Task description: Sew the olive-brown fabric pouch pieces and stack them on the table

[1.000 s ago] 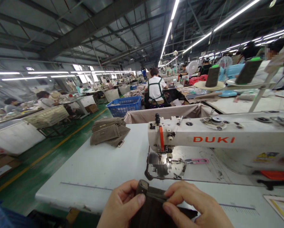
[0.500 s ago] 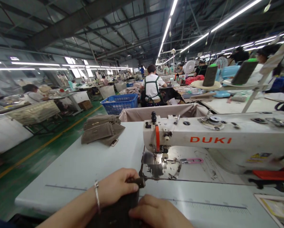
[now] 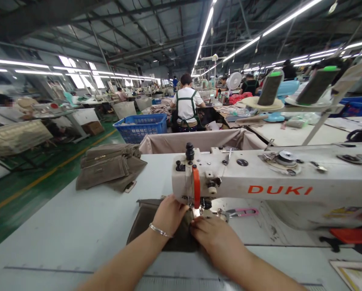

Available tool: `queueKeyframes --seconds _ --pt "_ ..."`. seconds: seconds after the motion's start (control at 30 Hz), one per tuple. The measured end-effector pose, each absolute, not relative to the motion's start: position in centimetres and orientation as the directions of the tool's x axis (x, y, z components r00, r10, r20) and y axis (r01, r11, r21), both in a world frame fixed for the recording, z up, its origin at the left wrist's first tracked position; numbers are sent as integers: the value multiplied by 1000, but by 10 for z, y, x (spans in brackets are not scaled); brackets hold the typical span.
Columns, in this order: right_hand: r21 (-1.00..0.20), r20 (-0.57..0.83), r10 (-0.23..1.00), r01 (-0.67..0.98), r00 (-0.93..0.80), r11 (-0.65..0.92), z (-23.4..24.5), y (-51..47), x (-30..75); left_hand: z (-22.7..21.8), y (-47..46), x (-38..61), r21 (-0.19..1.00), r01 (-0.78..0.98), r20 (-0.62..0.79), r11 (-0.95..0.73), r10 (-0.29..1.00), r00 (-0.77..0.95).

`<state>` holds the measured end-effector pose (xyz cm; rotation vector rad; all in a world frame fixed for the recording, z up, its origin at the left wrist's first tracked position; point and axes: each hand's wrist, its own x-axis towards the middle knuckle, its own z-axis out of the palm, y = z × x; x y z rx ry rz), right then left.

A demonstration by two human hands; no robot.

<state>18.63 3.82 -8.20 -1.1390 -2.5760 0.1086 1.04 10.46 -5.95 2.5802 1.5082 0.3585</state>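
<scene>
A dark olive fabric piece (image 3: 146,220) lies flat on the table, its right edge at the needle area of the white sewing machine (image 3: 217,169). My left hand (image 3: 170,214), with a silver bracelet at the wrist, grips the fabric just left of the needle, thumb and fingers closed. On the right edge of the same piece, my right hand (image 3: 215,234) has its fingers curled and pressed together, partly hiding the cloth. The presser foot and the fabric edge beneath it are mostly covered by my fingers.
Stacked olive fabric pieces (image 3: 110,165) sit at the table's far left. Pink-handled thread snips (image 3: 243,212) lie under the machine arm. Behind the table are a cloth-lined bin (image 3: 196,141), a blue crate (image 3: 143,127) and a seated person (image 3: 187,103). Thread cones (image 3: 270,89) stand at right.
Both hands have moved forward from the table's front edge, carrying the fabric piece to the machine's needle. It now lies spread beside the presser foot. The view has shifted slightly.
</scene>
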Motion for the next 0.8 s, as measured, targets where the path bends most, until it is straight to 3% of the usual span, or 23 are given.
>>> queueKeyframes --seconds 0.2,0.3,0.6,0.8 --pt "-301 390 747 692 -538 656 -99 26 184 -60 71 -9 236 678 186 -696 717 671" --pt "-280 392 736 690 -552 667 -99 26 181 -58 71 -13 219 627 194 -748 663 723" --pt "-274 422 709 666 -565 694 -96 26 184 -63 66 -11 164 619 183 -768 641 746" --pt "-301 419 713 655 -562 693 -95 24 185 -66 63 -10 210 633 172 -745 666 726"
